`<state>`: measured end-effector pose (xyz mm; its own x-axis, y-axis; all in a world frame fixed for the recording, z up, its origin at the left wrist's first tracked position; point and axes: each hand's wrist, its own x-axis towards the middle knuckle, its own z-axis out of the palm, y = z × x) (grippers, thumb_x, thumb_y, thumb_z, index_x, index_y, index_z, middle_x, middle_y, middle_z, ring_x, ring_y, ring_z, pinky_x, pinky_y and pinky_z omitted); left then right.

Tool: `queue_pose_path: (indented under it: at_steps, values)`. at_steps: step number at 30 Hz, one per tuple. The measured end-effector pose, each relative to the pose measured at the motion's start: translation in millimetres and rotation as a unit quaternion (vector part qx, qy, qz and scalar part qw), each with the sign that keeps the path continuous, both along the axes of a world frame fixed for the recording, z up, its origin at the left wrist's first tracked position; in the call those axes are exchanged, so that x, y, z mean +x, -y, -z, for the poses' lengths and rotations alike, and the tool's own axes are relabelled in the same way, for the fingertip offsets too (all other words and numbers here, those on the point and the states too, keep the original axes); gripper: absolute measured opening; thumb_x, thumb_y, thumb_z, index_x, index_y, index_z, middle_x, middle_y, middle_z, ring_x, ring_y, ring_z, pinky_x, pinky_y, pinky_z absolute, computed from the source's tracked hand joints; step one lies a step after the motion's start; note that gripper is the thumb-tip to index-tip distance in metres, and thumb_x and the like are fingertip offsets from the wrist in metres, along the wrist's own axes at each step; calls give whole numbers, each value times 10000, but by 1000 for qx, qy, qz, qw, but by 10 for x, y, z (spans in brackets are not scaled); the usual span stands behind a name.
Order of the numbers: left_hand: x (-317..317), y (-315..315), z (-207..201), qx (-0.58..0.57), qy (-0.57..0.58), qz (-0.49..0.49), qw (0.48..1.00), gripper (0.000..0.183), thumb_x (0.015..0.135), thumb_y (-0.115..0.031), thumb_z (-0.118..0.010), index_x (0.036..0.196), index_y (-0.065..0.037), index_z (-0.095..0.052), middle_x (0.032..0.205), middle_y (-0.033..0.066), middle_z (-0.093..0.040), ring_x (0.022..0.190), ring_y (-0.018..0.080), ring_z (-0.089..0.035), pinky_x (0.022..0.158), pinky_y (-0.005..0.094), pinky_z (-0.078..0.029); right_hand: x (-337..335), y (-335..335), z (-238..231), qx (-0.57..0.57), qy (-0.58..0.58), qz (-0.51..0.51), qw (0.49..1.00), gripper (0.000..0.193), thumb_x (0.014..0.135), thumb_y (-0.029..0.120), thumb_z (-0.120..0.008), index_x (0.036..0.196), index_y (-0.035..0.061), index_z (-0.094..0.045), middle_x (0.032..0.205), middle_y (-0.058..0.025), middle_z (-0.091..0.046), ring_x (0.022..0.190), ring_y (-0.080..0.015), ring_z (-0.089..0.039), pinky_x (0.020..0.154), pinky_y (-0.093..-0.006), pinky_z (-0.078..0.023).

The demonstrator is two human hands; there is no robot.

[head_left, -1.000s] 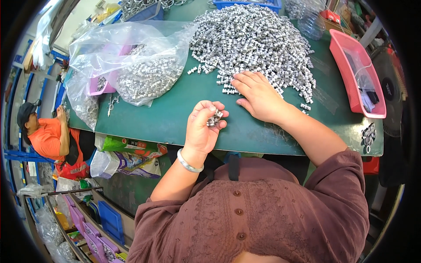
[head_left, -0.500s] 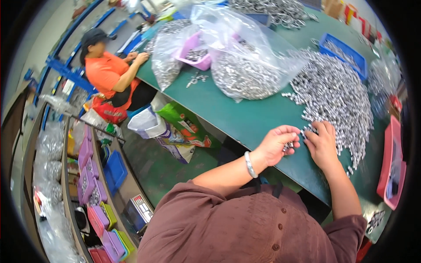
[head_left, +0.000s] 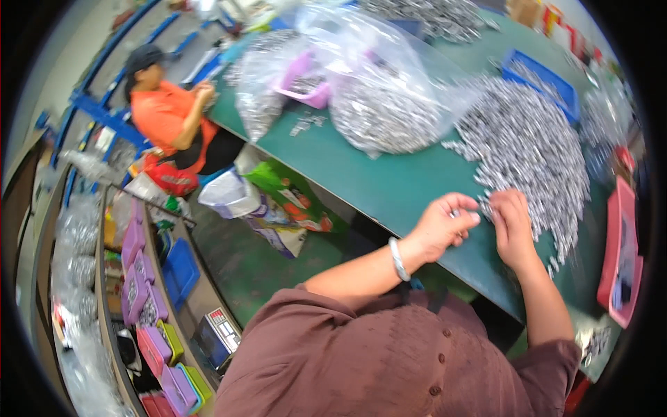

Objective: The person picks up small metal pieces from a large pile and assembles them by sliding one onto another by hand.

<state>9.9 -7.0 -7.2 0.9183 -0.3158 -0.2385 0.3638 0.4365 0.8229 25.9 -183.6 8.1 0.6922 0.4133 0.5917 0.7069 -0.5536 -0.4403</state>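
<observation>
A big heap of small silvery metal parts (head_left: 535, 153) spreads over the right side of the green table. At its near-left edge, my right hand (head_left: 513, 226) has its fingers bent down and drawn together, their tips blurred; what they hold is hidden. Just left of it, above the table's near edge, is my left hand (head_left: 445, 226), wearing a pale bangle. Its fingers are curled around small metal parts (head_left: 455, 213), of which only a glint shows beside the thumb. A narrow gap separates the two hands.
Clear plastic bags (head_left: 385, 115) of metal parts and a pink bin (head_left: 323, 95) stand farther back. A blue tray (head_left: 511, 69) lies behind the heap, a pink tray (head_left: 611, 278) at the right. Another person (head_left: 163, 115) sits at the far left. Bagged goods (head_left: 292, 187) stand beneath the table edge.
My right hand's fingers have drawn closer together, and my left thumb now reaches farther right. The metal parts in my left hand show less. The other person's hands have risen off the table.
</observation>
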Motion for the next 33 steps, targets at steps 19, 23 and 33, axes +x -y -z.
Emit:
queue_pose_path:
  at_steps: [19, 23, 33]
  values:
    - [13, 186, -126, -44, 51, -5, 998, 137, 880, -176, -541, 966, -72, -567, 721, -3, -496, 616, 94, -467, 466, 178, -347, -6, 172, -7, 99, 16, -49, 994, 144, 746, 92, -619, 848, 30, -538, 863, -85, -528, 866, -272, -483, 781, -358, -386]
    - [50, 125, -132, -184, -71, 53, 979, 155, 905, -243, -493, 939, -98, -536, 724, -10, -444, 639, 101, -409, 468, 175, -333, 17, 217, 89, -46, -9, 15, 999, 226, 713, 167, -658, 875, 38, -566, 954, -74, -522, 967, -272, -458, 840, -388, -357]
    - [78, 44, -78, -301, -149, 75, 939, 157, 918, -235, -464, 912, -86, -512, 724, -7, -413, 629, 100, -368, 460, 178, -337, 19, 182, 126, -125, 5, 54, 991, 142, 666, 128, -664, 783, 65, -615, 977, -57, -521, 1007, -248, -441, 858, -391, -343]
